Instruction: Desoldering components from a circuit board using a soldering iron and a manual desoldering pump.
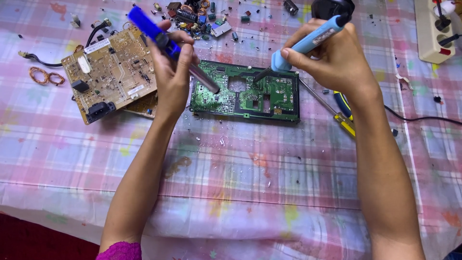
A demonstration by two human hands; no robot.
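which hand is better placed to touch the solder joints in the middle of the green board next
Right, probably. The right hand holds the light blue soldering iron with its tip already on the middle of the green circuit board. The left hand holds the dark blue desoldering pump, nozzle at the board's left part.

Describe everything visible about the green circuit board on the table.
The green circuit board is a long rectangle lying flat on the plaid tablecloth, solder side up, with silvery joints, pale traces and two square cut-outs. The tip of the light-blue soldering iron, held by the right hand, meets it near the upper middle. The metal nozzle of the dark-blue desoldering pump, gripped by the left hand, touches its left part. Small debris surrounds it; a tan circuit board lies to its left.
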